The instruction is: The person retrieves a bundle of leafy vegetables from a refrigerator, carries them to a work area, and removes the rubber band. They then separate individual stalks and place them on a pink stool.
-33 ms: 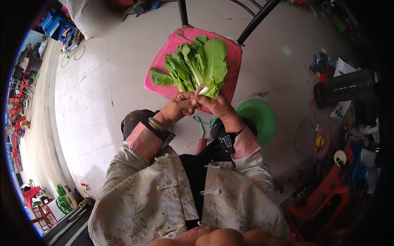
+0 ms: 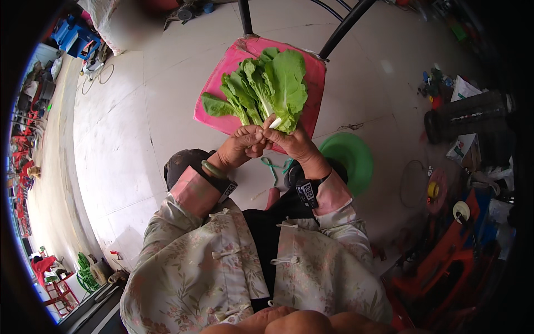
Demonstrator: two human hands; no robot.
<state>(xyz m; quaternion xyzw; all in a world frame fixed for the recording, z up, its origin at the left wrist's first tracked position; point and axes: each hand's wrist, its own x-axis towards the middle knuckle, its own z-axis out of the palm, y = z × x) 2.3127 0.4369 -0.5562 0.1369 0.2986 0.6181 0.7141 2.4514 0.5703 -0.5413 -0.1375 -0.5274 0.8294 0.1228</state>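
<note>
A bunch of leafy greens [image 2: 261, 83] with pale stems and broad leaves fans out over the pink seat [image 2: 214, 83] of a chair in front of me. My right hand [image 2: 296, 146] is closed around the stem end of the largest leaf, whose white stem shows by the thumb. My left hand [image 2: 240, 146] is closed too, fingers pinched at the bottom of the stems and touching the right hand's fingertips. The stem ends are hidden behind the fingers. A green bangle [image 2: 213, 170] circles my left wrist.
Beside my right forearm a green basin [image 2: 360, 164] stands on the tiled floor. Green cord [image 2: 272, 167] lies below my hands. The chair's black legs [image 2: 347, 28] rise at the far side. Clutter, including a red-orange plastic thing [image 2: 439, 261], fills the right side.
</note>
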